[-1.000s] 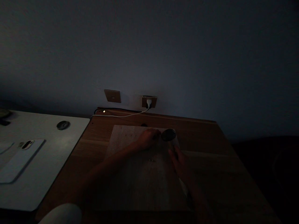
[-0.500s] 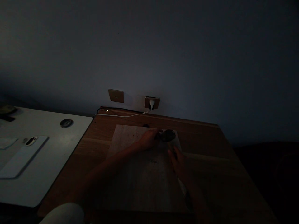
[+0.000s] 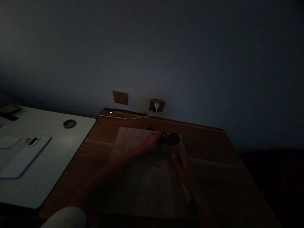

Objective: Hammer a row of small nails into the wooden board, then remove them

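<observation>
In dim light, my right hand point(image 3: 181, 163) is wrapped round the handle of a mallet point(image 3: 172, 139) with a dark, rounded head. The handle's pale lower end shows beneath the wrist. My left hand point(image 3: 153, 141) rests at the far part of a light wooden board point(image 3: 137, 180), its fingers bunched just left of the mallet head. What those fingers pinch, if anything, is too dark to make out. Some small, shiny metal pieces point(image 3: 157, 165), perhaps nails, lie mid-board. A short row of dark dots point(image 3: 136, 138) marks the board's far left part.
The board lies on a brown wooden table point(image 3: 209, 177) against a wall. A white plug point(image 3: 156, 106) sits in a wall socket, its cable running left. On the white table point(image 3: 57, 155) at left are a phone point(image 3: 26, 158) and a dark round object point(image 3: 69, 123).
The whole view has shifted slightly, so things appear a little further right. Both hands and the mallet keep nearly the same places over the board.
</observation>
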`<state>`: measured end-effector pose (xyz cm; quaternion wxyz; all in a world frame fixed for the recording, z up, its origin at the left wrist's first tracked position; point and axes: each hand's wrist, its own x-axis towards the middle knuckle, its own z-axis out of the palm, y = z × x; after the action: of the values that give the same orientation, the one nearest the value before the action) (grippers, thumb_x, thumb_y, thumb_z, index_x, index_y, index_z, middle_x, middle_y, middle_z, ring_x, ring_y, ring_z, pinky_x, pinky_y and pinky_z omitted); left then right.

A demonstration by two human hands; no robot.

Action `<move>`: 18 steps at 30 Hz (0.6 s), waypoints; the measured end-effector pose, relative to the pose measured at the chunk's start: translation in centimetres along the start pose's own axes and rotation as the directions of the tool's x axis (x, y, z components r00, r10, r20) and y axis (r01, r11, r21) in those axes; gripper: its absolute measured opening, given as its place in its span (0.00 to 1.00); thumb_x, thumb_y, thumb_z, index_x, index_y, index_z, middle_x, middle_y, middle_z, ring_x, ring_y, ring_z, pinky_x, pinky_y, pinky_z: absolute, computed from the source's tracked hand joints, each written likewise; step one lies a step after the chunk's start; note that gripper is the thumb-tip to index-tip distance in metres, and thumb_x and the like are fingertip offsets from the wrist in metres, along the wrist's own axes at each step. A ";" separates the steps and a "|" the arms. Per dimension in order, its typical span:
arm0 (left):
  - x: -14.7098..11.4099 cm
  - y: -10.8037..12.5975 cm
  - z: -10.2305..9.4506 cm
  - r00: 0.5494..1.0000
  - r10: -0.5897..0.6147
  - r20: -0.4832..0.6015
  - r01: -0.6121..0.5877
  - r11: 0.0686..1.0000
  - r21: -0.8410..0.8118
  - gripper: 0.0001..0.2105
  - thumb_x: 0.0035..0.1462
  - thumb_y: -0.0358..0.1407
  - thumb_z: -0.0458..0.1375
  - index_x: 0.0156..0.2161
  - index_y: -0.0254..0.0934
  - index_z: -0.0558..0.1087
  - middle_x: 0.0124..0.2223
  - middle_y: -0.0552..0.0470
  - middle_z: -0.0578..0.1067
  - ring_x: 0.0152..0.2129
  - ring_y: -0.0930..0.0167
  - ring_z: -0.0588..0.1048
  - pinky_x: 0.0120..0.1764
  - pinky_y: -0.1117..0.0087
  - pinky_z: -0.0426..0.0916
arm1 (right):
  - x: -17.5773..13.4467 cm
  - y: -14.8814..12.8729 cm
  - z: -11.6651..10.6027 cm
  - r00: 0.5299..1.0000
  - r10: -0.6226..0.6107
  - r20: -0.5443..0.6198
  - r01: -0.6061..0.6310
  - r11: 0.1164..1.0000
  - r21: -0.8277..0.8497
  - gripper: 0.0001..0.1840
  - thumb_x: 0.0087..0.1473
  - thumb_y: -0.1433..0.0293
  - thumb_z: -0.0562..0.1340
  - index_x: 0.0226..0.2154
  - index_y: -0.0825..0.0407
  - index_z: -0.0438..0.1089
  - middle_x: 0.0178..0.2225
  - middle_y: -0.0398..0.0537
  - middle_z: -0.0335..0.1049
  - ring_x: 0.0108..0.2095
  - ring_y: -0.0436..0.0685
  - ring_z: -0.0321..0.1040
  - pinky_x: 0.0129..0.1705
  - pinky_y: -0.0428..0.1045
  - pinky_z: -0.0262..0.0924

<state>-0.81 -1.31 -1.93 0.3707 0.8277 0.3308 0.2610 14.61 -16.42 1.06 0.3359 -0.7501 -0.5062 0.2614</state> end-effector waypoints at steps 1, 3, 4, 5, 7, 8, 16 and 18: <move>0.0 0.0 0.0 1.000 0.003 0.000 -0.003 1.000 0.006 0.26 0.50 0.23 0.60 0.56 0.33 0.71 0.44 0.47 0.81 0.39 0.66 0.80 0.43 0.68 0.72 | 0.0 -0.1 0.0 1.000 0.010 0.016 -0.010 1.000 0.007 0.34 0.61 0.45 0.52 0.54 0.52 0.72 0.44 0.58 0.79 0.44 0.67 0.77 0.46 0.59 0.69; 0.0 0.0 0.0 1.000 0.004 0.001 -0.004 1.000 0.013 0.25 0.50 0.23 0.60 0.56 0.33 0.71 0.44 0.46 0.81 0.39 0.65 0.80 0.43 0.68 0.72 | 0.1 -0.3 -0.2 0.998 0.048 0.028 -0.048 0.999 0.011 0.36 0.60 0.44 0.52 0.54 0.53 0.73 0.45 0.60 0.79 0.45 0.68 0.76 0.46 0.58 0.68; 0.0 0.0 0.0 1.000 0.005 0.002 -0.005 1.000 0.014 0.25 0.50 0.23 0.60 0.56 0.32 0.71 0.44 0.46 0.81 0.39 0.65 0.79 0.43 0.68 0.72 | 0.2 -0.4 -0.4 0.998 0.057 0.024 -0.057 0.998 0.004 0.37 0.58 0.43 0.53 0.53 0.54 0.73 0.45 0.61 0.78 0.46 0.69 0.76 0.46 0.59 0.68; -0.1 0.0 -0.1 1.000 0.004 0.002 -0.004 1.000 0.014 0.25 0.50 0.24 0.60 0.56 0.32 0.71 0.44 0.46 0.81 0.39 0.65 0.79 0.44 0.68 0.72 | 0.3 -0.5 -0.5 0.998 0.064 0.018 -0.064 0.998 -0.006 0.38 0.56 0.42 0.54 0.52 0.55 0.73 0.43 0.62 0.79 0.45 0.69 0.76 0.45 0.59 0.68; -0.1 0.2 -0.1 1.000 -0.002 0.001 0.002 1.000 0.018 0.24 0.51 0.24 0.60 0.56 0.33 0.71 0.44 0.46 0.81 0.39 0.66 0.79 0.44 0.68 0.72 | 0.4 -0.8 -1.0 0.996 0.084 0.018 -0.084 0.996 -0.007 0.39 0.55 0.41 0.55 0.51 0.55 0.73 0.36 0.58 0.79 0.38 0.67 0.76 0.38 0.57 0.68; -0.1 0.2 -0.1 1.000 -0.010 0.002 0.010 1.000 0.024 0.24 0.52 0.25 0.60 0.56 0.34 0.71 0.43 0.47 0.81 0.39 0.66 0.79 0.44 0.68 0.72 | 0.4 -0.9 -1.3 0.995 0.096 0.016 -0.096 0.995 0.006 0.39 0.55 0.41 0.54 0.51 0.55 0.73 0.31 0.54 0.77 0.32 0.65 0.76 0.34 0.55 0.67; -0.1 0.6 -0.4 0.999 -0.033 0.022 0.032 0.999 0.019 0.25 0.52 0.25 0.60 0.57 0.34 0.71 0.41 0.49 0.81 0.36 0.67 0.79 0.42 0.69 0.71 | 0.1 -2.0 -1.5 0.998 0.039 0.049 -0.038 0.999 -0.021 0.35 0.58 0.45 0.54 0.53 0.54 0.73 0.35 0.56 0.78 0.37 0.66 0.77 0.40 0.57 0.68; -0.1 0.5 -0.4 0.999 -0.040 0.022 0.039 0.999 0.016 0.26 0.51 0.24 0.60 0.57 0.34 0.71 0.41 0.48 0.81 0.36 0.66 0.79 0.42 0.69 0.71 | -0.3 -2.1 -1.4 0.999 0.021 0.033 -0.020 0.999 -0.027 0.33 0.58 0.45 0.55 0.52 0.52 0.74 0.38 0.57 0.79 0.40 0.67 0.77 0.42 0.58 0.68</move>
<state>-0.95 -1.48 -1.33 0.3729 0.8268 0.3450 0.2416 14.29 -16.44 3.61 0.3145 -0.7553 -0.5075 0.2703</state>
